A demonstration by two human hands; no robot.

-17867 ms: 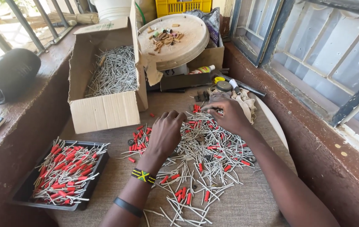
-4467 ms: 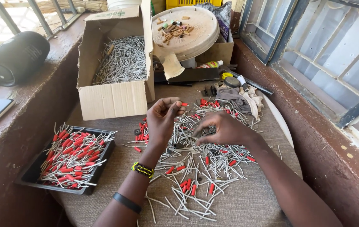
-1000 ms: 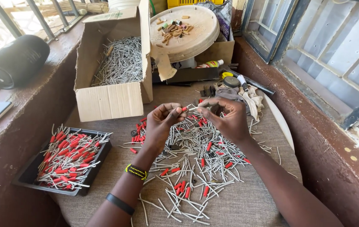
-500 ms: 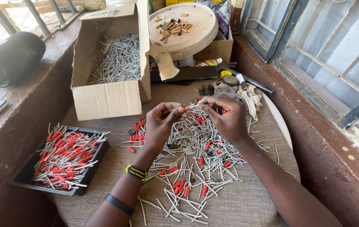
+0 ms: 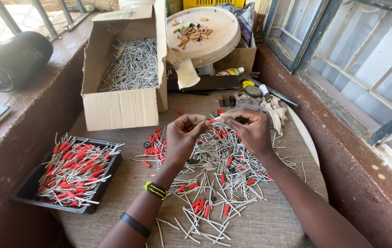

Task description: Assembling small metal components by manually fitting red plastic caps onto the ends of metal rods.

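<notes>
Head view. Item: thin grey pin with red sleeve (image 5: 214, 119), pinched between left hand (image 5: 183, 138) and right hand (image 5: 250, 131), just above the loose pin pile (image 5: 219, 183) on the desk (image 5: 260, 225). Judged light, stiff, small, easily dropped; hold at the bare shank.

head view | looks steeply down | close over table (image 5: 269, 229)

Home workshop: pin-strewn table (image 5: 260, 229), carton (image 5: 122, 108)
</notes>
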